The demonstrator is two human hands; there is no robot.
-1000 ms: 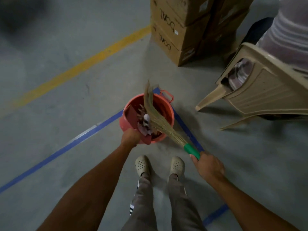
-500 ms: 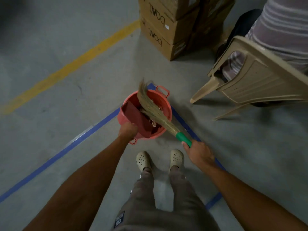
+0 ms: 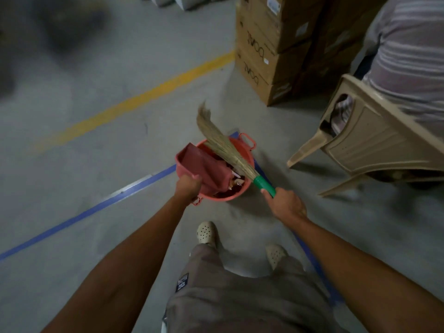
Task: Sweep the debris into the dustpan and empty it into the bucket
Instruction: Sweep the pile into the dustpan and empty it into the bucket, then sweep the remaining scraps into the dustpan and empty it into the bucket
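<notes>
The left hand (image 3: 188, 188) is closed around the handle of the dustpan (image 3: 204, 167), at the near left rim of the bucket (image 3: 231, 197). The dustpan is tilted over the left half of the bucket, with its near right edge dipping inside the rim. Pale bits of debris (image 3: 236, 182) lie in the bucket just below that edge.

The right hand (image 3: 287, 204) grips the green handle of the broom (image 3: 222, 146), near and right of the bucket. The broom slants far and left from the hand. Its bristles cross above the bucket just right of the dustpan, and its blurred tip reaches past the far rim. Whether the bristles touch the dustpan cannot be told.

The bucket stands on the grey floor (image 3: 96, 145), on a blue line (image 3: 96, 207) that runs left. A yellow line (image 3: 134, 102) lies farther off. The bucket has 2 small loop handles, 1 far right and 1 near left.

2 pale shoes (image 3: 206, 233) stand near the bucket. Stacked boxes (image 3: 264, 51) are at the far right. Right of the bucket stands a beige chair (image 3: 374, 143), and a person in a striped shirt (image 3: 408, 56) sits in it.
</notes>
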